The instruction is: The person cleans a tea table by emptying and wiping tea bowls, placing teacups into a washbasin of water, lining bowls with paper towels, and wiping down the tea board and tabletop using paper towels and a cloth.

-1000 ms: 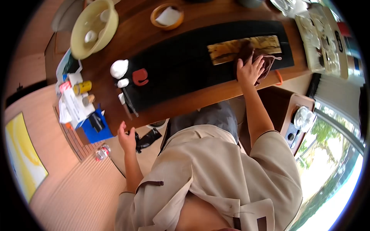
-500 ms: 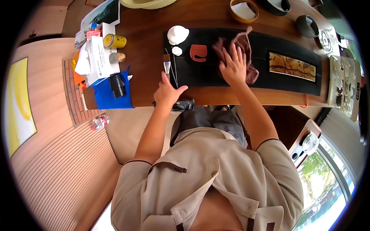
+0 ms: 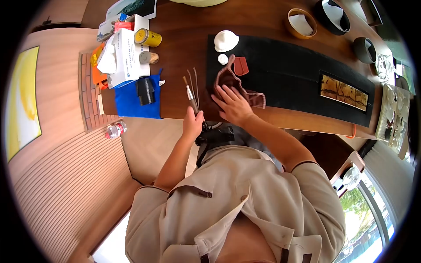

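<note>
My left hand (image 3: 192,124) is closed on a brush (image 3: 190,94) and thin sticks (image 3: 196,85), their tips pointing away from me over the table's front edge. Fingers spread, my right hand (image 3: 233,104) lies flat on a crumpled brown cloth (image 3: 229,79) at the left end of the black mat (image 3: 280,65). Just beyond the cloth is a red piece (image 3: 240,66), partly covered by it. A white rounded object (image 3: 226,40) and a smaller white one (image 3: 222,59) stand at the mat's left end.
A patterned gold plate (image 3: 344,91) lies at the mat's right. Bowls (image 3: 301,23) stand at the back right, beside a tray of glassware (image 3: 394,114). On the left are a yellow can (image 3: 148,37), a white box (image 3: 125,57) and a blue cloth (image 3: 127,103).
My right hand has moved left across the mat with the brown cloth. My left hand has closed on the brush and sticks and lifted them from the mat's left end.
</note>
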Demonstrator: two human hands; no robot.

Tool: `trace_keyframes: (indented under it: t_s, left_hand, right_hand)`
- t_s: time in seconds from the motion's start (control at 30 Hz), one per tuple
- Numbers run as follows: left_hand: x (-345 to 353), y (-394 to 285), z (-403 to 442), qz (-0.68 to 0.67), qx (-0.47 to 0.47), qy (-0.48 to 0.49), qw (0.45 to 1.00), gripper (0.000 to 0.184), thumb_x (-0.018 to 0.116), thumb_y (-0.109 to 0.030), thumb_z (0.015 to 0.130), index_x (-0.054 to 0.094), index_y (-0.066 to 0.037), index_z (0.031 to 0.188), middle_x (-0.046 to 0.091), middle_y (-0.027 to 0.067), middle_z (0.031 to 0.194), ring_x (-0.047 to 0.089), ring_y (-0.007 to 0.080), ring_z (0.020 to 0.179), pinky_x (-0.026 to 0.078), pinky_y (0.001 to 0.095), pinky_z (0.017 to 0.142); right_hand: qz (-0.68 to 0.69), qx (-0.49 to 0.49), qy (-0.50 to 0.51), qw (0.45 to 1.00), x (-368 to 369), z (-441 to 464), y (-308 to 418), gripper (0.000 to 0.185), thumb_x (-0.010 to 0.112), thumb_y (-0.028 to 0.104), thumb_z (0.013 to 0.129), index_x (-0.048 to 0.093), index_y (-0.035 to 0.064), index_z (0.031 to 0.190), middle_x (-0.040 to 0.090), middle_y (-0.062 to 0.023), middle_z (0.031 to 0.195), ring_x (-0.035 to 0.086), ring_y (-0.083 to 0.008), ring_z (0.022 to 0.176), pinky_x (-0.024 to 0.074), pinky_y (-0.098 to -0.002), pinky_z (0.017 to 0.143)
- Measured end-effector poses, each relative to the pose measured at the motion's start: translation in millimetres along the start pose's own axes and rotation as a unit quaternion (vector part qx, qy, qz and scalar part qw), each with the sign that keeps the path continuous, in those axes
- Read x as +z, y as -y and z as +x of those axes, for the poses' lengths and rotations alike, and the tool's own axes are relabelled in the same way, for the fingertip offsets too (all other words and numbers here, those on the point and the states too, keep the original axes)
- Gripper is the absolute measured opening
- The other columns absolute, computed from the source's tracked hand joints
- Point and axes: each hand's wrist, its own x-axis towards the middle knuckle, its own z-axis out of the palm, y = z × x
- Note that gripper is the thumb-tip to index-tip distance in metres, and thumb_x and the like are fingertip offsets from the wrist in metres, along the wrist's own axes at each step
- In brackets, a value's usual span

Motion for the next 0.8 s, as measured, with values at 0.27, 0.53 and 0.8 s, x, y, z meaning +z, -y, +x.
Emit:
trace_keyframes:
  t_s: [0.27, 0.53, 0.8]
  left_hand:
    - [-7, 20, -14, -0.081, 0.062, 0.006, 0.995, 0.023, 0.058, -0.021, 0.093, 0.043, -0.003, 0.094, 0.063, 0.0137, 0.072, 0.063, 0.0305, 0.068, 0.048, 0.0410, 0.063]
    - [42, -35, -13, 0.139, 0.188, 0.074, 0.970, 0.033, 0.057, -0.029, 0.092, 0.044, -0.004, 0.108, 0.064, 0.0215, 0.076, 0.061, 0.0453, 0.072, 0.046, 0.0550, 0.064]
    - [129, -138, 21, 0.205, 0.260, 0.054, 0.942, 0.028, 0.052, -0.029, 0.092, 0.041, -0.004, 0.099, 0.065, 0.0230, 0.073, 0.064, 0.0428, 0.068, 0.050, 0.0537, 0.061]
  right_hand:
    - [-0.058, 0.126, -0.111, 0.984, 6, 12, 3, 0.064, 0.071, 0.029, 0.069, 0.057, 0.0142, 0.130, 0.045, -0.0054, 0.144, 0.044, -0.0231, 0.121, 0.0369, -0.0420, 0.096]
    - [-0.232, 0.305, -0.133, 0.914, -54, -83, -106, 0.055, 0.060, 0.031, 0.080, 0.055, 0.0243, 0.135, 0.043, -0.0077, 0.148, 0.038, -0.0307, 0.135, 0.0286, -0.0472, 0.109]
    - [-0.178, 0.223, -0.174, 0.942, -112, -51, -200, 0.054, 0.064, 0.035, 0.082, 0.056, 0.0193, 0.133, 0.046, -0.0063, 0.144, 0.040, -0.0256, 0.134, 0.0240, -0.0475, 0.113]
